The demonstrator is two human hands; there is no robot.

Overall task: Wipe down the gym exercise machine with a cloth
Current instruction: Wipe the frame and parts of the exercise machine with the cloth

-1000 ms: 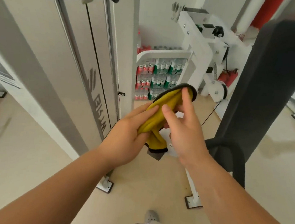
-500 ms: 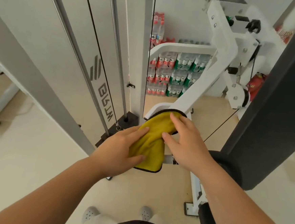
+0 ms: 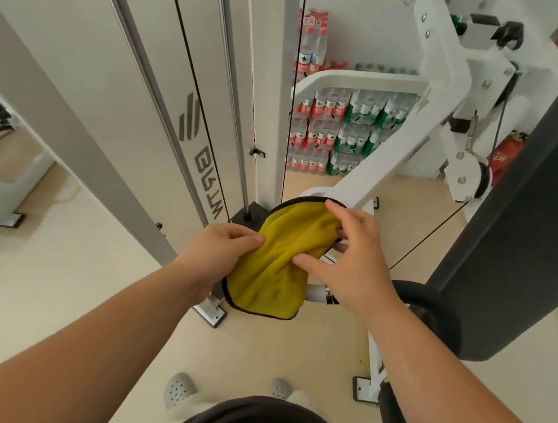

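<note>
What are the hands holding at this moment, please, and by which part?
The yellow cloth: the left hand grips its left edge, the right hand pinches its bunched right side between thumb and fingers.

yellow cloth draped over near end of white machine arm; left hand grips its left edge; right hand pinches its right side; black pad right; bottled-water packs far

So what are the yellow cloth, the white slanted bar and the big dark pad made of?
The yellow cloth with black edging looks like plush microfibre: fuzzy, matte, softly creased. The white slanted bar seems painted metal: smooth, faintly glossy, with bolt heads. The dark grey upright pad is probably vinyl over foam, given its smooth matte face and rounded corner.
</note>
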